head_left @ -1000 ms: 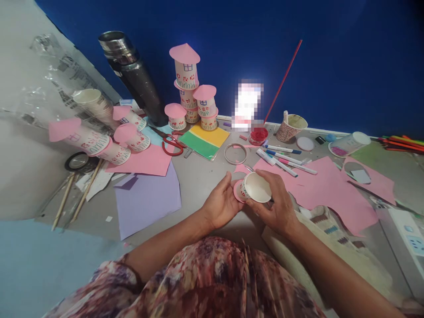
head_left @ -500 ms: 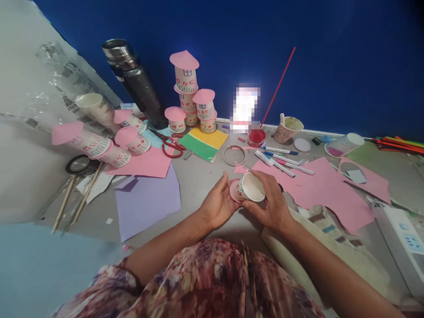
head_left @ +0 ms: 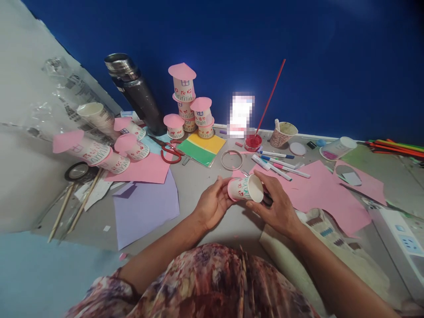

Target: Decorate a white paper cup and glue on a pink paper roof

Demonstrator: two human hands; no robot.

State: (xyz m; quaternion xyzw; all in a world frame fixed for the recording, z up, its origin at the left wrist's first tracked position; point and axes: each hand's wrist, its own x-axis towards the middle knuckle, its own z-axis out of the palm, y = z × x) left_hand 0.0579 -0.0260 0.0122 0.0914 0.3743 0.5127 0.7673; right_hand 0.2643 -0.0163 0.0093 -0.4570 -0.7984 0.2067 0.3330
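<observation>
Both your hands pinch one paper cup point(head_left: 247, 188) sideways above the desk point(head_left: 205, 176): left hand point(head_left: 212, 204) steadies its pink-capped base, right hand point(head_left: 276, 207) grips the rim.

I see left hand point(head_left: 213, 204) and right hand point(head_left: 276, 206) gripping paper cup point(head_left: 245, 188) on its side, mouth toward right hand; markers point(head_left: 276, 161) just beyond.

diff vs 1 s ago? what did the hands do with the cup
The paper cup was turned between both hands: its mouth faced the camera, now its decorated side shows and the mouth points right. The left hand stays at the pink roof end, the right hand at the rim. Nothing let go. Cup tower, scissors, markers unmoved.
</observation>
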